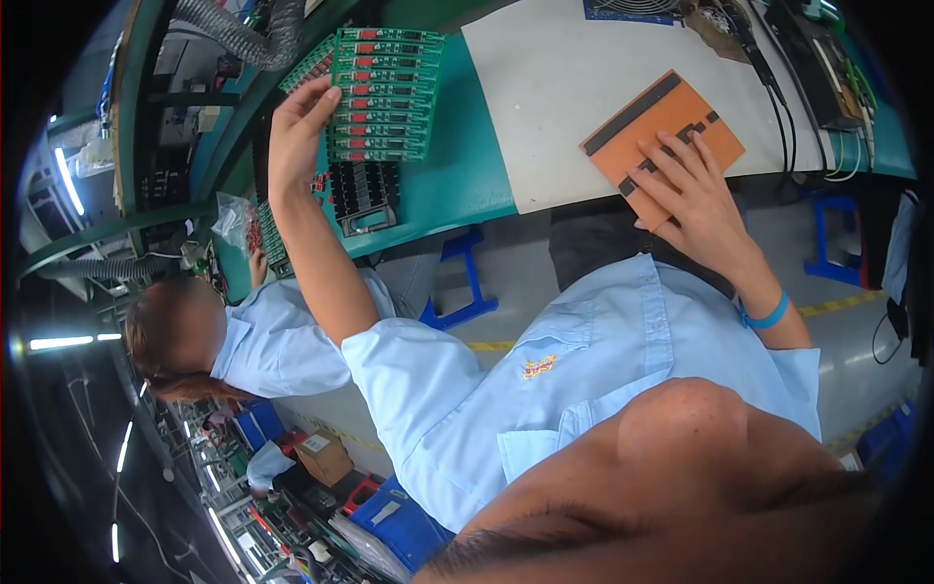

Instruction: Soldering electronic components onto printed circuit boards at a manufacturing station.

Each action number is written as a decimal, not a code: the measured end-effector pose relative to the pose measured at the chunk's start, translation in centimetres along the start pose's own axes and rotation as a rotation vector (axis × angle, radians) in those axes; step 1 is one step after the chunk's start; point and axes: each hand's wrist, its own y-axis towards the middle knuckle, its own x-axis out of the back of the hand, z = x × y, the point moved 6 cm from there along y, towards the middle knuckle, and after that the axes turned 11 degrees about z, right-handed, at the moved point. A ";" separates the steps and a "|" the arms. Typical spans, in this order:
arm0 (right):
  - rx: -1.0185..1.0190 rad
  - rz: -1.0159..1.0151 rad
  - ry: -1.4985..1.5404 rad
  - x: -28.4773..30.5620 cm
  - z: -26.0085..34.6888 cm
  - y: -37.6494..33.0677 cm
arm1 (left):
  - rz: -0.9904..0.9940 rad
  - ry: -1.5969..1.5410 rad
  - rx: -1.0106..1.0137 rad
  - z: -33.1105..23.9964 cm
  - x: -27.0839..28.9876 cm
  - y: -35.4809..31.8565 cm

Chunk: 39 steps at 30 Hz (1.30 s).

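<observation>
My left hand (304,131) is raised over the left part of the bench. Its thumb and fingers pinch the left edge of a green circuit board panel (394,102), which carries rows of red and black parts. My right hand (686,195) lies with fingers spread on an orange flat plate (628,112) with black strips. That plate sits tilted at the near edge of the bench, and its near corner is partly covered by the hand. Below the held panel stands a black slotted rack (365,190).
The bench has a green mat (477,146) and a white sheet (545,78). More green boards (309,66) lie behind the held panel. Cables (778,107) and a dark device (817,73) are at the far right. A co-worker (282,336) in light blue sits to the left.
</observation>
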 end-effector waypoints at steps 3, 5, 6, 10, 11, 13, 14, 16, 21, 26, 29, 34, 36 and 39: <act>0.020 -0.028 -0.024 1.0 0.6 -0.5 | 0.014 -0.112 0.028 -0.7 -2.9 -2.0; 0.036 -0.013 -0.068 0.7 1.1 -0.3 | 0.001 -0.159 0.022 -0.3 -4.0 -3.2; 0.107 -0.028 -0.058 0.4 1.8 0.4 | -0.033 -0.139 0.045 -0.9 -2.7 -5.3; 0.107 0.007 -0.084 -1.2 -0.9 6.7 | 0.048 -0.235 0.039 0.0 -4.5 -4.8; 0.117 -0.007 -0.101 -2.0 -2.1 8.9 | 0.046 -0.279 0.028 -0.1 -5.1 -4.6; 0.127 -0.087 -0.157 -2.0 -2.2 11.2 | 0.020 -0.336 0.003 -0.2 -5.1 -4.8; 0.118 -0.101 -0.160 -1.6 -2.1 10.9 | 0.022 -0.348 0.007 0.0 -5.1 -4.9; 0.142 0.013 -0.100 -0.6 0.0 9.9 | -0.001 -0.375 0.024 1.2 -4.8 -6.1; 0.225 0.008 -0.012 2.6 0.9 6.7 | -0.042 -0.605 0.014 4.0 -6.9 -5.9; 0.055 -0.356 0.484 11.5 -3.7 4.4 | 0.010 -0.793 0.007 5.3 -11.0 -3.7; -0.180 -0.430 0.676 11.7 -7.5 2.0 | 0.011 -0.895 0.007 5.3 -14.2 -2.7; -0.330 -0.346 0.570 8.1 -8.7 1.5 | 0.034 -0.990 0.011 6.1 -18.9 -1.1; -0.305 -0.480 0.689 9.0 -9.8 1.2 | 0.016 -0.987 0.012 5.5 -20.1 -1.1; -0.259 -0.434 0.957 8.4 -9.7 2.6 | 0.095 -0.927 -0.012 3.5 -22.0 -1.7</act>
